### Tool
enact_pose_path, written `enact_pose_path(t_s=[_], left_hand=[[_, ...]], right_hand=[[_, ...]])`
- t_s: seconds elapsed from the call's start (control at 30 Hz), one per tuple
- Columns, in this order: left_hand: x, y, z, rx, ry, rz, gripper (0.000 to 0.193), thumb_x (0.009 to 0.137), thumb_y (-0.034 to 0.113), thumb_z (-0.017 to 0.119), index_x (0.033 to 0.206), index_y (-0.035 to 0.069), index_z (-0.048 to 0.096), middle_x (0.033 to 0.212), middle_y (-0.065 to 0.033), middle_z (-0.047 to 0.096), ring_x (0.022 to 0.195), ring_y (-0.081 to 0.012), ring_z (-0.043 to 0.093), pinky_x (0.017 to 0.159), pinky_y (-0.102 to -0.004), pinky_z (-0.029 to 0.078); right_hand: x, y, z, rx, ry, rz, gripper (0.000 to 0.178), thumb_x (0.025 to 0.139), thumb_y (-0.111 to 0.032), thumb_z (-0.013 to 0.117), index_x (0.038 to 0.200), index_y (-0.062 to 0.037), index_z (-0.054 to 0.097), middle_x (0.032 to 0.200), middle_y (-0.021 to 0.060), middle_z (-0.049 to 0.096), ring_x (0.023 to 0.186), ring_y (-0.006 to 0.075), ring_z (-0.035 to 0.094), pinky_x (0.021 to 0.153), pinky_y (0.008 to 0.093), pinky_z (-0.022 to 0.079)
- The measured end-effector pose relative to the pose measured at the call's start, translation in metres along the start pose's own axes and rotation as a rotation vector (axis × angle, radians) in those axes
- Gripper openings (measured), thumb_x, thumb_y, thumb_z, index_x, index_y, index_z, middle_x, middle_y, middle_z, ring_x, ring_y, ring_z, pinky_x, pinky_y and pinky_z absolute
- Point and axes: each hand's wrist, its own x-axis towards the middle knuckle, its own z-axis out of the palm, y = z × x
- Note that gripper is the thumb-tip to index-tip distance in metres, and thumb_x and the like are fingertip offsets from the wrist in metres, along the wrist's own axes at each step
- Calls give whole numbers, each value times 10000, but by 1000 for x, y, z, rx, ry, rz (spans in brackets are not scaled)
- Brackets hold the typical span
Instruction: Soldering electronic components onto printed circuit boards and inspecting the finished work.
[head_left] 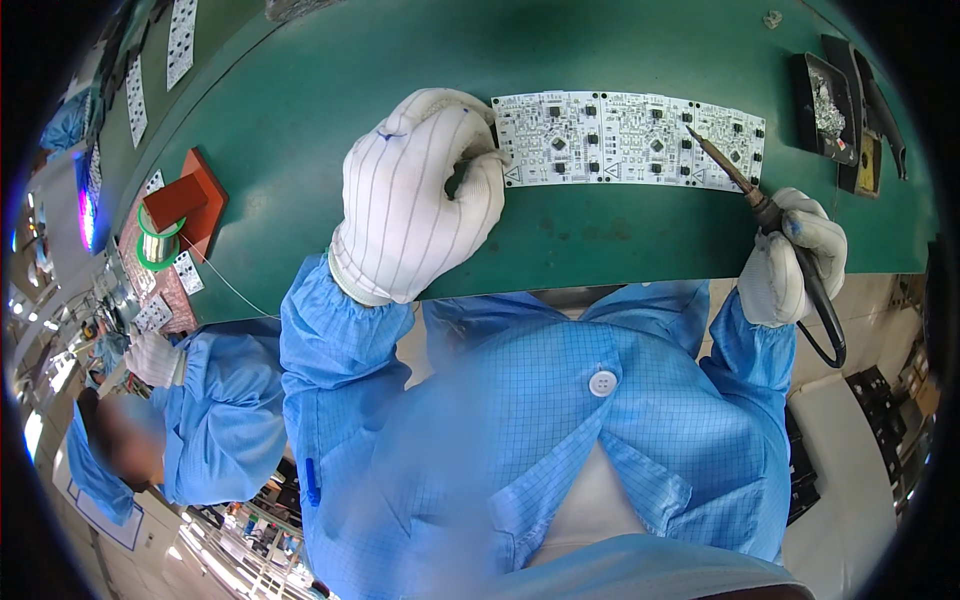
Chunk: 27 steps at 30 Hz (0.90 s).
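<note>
Gloved left hand [425,195] pinches the white circuit-board panel [630,132] to its right; right hand [795,258] clasps a soldering iron [765,211]. Keeping the panel flat should help accuracy.

My feed shows bright, even light on the smooth green tabletop [600,235], its edge bowed by the lens; a white strip lamp [33,435] glares lower left, haze blurs the blue checked cloth smock [560,410].
</note>
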Motion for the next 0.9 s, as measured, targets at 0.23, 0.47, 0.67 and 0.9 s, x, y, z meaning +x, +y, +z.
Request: enact_pose_path(t_s=[0.23, 0.47, 0.67, 0.9], left_hand=[[1, 4, 3, 83, 35, -90, 109, 664, 34, 612, 765, 57, 577, 775, -97, 604, 626, -285, 582, 576, -357, 488], [1, 6, 3, 85, 47, -58, 130, 638, 35, 606, 766, 45, 586, 799, -106, 615, 646, -302, 593, 587, -363, 494], [2, 6, 3, 98, 35, -30, 142, 617, 37, 600, 759, 37, 587, 806, -114, 619, 654, -307, 594, 596, -368, 497], [2, 7, 2, 97, 7, -31, 138, 615, 38, 596, 752, 35, 582, 801, -113, 619, 657, -307, 590, 603, -370, 497]], right_hand=[[0, 0, -8, -13, 34, -8, 176, 647, 21, 619, 811, -21, 570, 754, 82, 563, 748, 265, 593, 757, 434, 487], [2, 0, -12, -22, 25, 14, 177, 647, 6, 634, 811, -20, 576, 763, 83, 568, 765, 276, 601, 760, 445, 486], [1, 0, -12, 9, 27, 22, 180, 654, 13, 636, 820, -25, 579, 770, 81, 571, 780, 281, 606, 762, 432, 495], [-1, 0, -13, -12, 21, 41, 180, 663, 27, 632, 825, -31, 577, 776, 75, 568, 791, 278, 611, 764, 426, 502]])
